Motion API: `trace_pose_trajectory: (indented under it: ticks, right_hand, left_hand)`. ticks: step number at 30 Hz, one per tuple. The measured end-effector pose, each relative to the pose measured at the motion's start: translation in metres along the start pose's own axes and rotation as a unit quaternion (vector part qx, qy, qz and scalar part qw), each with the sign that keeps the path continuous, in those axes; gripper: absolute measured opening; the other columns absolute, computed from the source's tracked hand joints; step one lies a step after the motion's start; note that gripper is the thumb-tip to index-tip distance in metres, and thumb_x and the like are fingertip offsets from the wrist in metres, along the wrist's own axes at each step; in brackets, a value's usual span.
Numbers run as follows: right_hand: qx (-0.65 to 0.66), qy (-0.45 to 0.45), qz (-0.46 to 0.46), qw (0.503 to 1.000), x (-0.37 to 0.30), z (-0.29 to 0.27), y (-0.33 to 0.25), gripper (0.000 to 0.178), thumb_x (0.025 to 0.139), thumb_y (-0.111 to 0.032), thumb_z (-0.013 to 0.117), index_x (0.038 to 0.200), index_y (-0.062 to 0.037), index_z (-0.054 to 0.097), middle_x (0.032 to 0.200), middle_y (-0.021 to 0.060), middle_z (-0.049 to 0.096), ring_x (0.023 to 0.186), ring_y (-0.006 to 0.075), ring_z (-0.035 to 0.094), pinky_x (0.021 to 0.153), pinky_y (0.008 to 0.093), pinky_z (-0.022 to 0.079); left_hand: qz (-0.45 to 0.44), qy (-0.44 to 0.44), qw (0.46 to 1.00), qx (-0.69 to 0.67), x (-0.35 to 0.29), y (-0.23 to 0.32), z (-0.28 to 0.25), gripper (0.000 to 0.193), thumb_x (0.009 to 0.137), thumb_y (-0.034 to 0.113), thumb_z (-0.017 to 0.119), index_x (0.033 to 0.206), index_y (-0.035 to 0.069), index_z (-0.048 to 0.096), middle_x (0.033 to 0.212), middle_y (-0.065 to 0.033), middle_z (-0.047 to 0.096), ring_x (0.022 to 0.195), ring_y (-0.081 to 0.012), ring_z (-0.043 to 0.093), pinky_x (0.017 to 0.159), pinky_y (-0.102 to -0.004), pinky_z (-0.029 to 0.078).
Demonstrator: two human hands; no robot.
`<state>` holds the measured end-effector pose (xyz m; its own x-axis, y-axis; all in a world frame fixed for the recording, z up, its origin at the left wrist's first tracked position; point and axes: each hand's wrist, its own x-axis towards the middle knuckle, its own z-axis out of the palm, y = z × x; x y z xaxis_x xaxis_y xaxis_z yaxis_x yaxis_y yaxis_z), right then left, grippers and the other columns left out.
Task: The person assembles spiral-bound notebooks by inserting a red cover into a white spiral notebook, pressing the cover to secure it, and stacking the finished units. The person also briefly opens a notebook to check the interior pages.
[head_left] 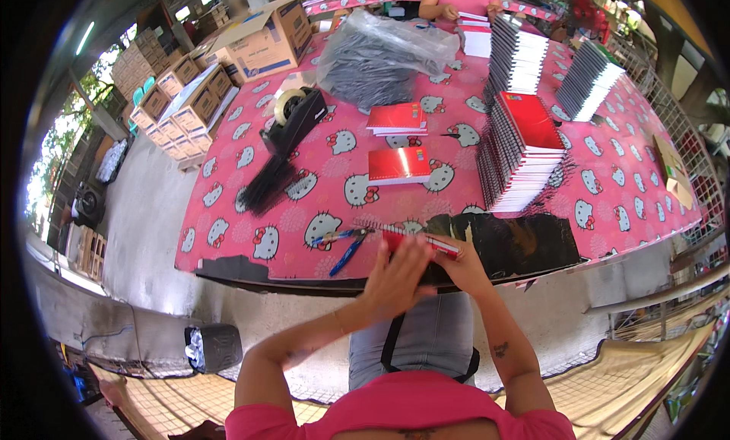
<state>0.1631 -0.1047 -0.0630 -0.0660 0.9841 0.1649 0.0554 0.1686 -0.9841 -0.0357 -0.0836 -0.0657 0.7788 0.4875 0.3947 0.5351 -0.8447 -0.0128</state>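
At the table's near edge a small red notebook (444, 247) lies between my hands, partly covered by them. My right hand (465, 271) grips its right end, fingers closed round it. Across its left part rests my left hand (397, 274), fingers stretched out and slightly blurred. A thin spiral wire (380, 226) runs along the notebook's far edge and sticks out to the left. Just left of my left hand are pliers with blue handles (347, 256). Two red notebooks, one nearer (399, 166) and one farther (395, 119), lie flat beyond my hands.
A tall stack of red spiral notebooks (525, 155) stands right, with more stacks (589, 81) behind. Left are black wire coils (266, 185), a tape dispenser (293, 121) and a plastic bag of dark coils (372, 60). Across the table a person handles notebooks (475, 37). Cardboard boxes (266, 45) stand far left.
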Motion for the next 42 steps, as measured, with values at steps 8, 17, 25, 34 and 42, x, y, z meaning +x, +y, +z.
trace_pose_trajectory:
  ticks: [8, 17, 25, 34, 42]
  right_hand:
    - [0.002, -0.025, 0.028, 0.999, -0.004, 0.003, -0.006, 0.043, 0.090, 0.002, 0.064, 0.133, -0.0007, 0.061, 0.109, 0.0089, 0.073, 0.099, 0.0086, 0.062, 0.091, 0.0276, 0.050]
    - [-0.038, 0.023, 0.035, 0.998, -0.003, 0.008, -0.005, 0.023, 0.083, 0.002, 0.063, 0.105, 0.0060, 0.065, 0.081, 0.0136, 0.068, 0.078, 0.0117, 0.060, 0.074, 0.0313, 0.050]
    - [-0.046, 0.064, -0.015, 0.997, -0.001, 0.012, 0.007, 0.032, 0.083, -0.007, 0.069, 0.113, 0.0040, 0.066, 0.079, 0.0173, 0.069, 0.073, 0.0212, 0.067, 0.072, 0.0319, 0.053]
    - [-0.309, 0.115, -0.174, 0.928, -0.015, 0.039, -0.061, 0.062, 0.080, -0.015, 0.079, 0.137, -0.0070, 0.056, 0.141, 0.0188, 0.047, 0.120, 0.0341, 0.054, 0.097, 0.0431, 0.047]
    - [-0.493, 0.066, -0.256, 0.829, 0.027, 0.024, -0.063, 0.031, 0.082, -0.010, 0.072, 0.112, -0.0112, 0.069, 0.101, 0.0028, 0.068, 0.086, 0.0235, 0.066, 0.084, 0.0392, 0.048]
  left_hand:
    - [-0.001, 0.035, 0.999, -0.029, 0.003, 0.013, -0.005, 0.084, 0.094, 0.061, 0.045, 0.147, -0.004, 0.039, 0.155, -0.0232, 0.037, 0.145, -0.0396, 0.033, 0.113, -0.0672, 0.015]
    - [0.002, 0.034, 0.998, -0.053, 0.006, 0.014, 0.004, 0.084, 0.095, 0.063, 0.042, 0.149, -0.002, 0.037, 0.156, -0.0223, 0.034, 0.147, -0.0383, 0.028, 0.114, -0.0666, 0.012]
    - [0.001, 0.030, 0.992, -0.119, -0.013, 0.030, 0.001, 0.085, 0.097, 0.062, 0.042, 0.152, -0.002, 0.032, 0.159, -0.0275, 0.027, 0.149, -0.0410, 0.023, 0.117, -0.0631, 0.007]
    - [-0.258, 0.169, 0.773, -0.555, 0.020, -0.002, -0.034, 0.039, 0.094, 0.001, 0.056, 0.133, 0.002, 0.056, 0.109, -0.0102, 0.066, 0.089, -0.0137, 0.064, 0.080, -0.0273, 0.053]
    - [-0.289, 0.047, 0.721, -0.628, 0.023, -0.048, -0.014, 0.027, 0.096, -0.002, 0.057, 0.124, 0.000, 0.058, 0.109, -0.0048, 0.063, 0.092, -0.0059, 0.060, 0.075, -0.0215, 0.053]
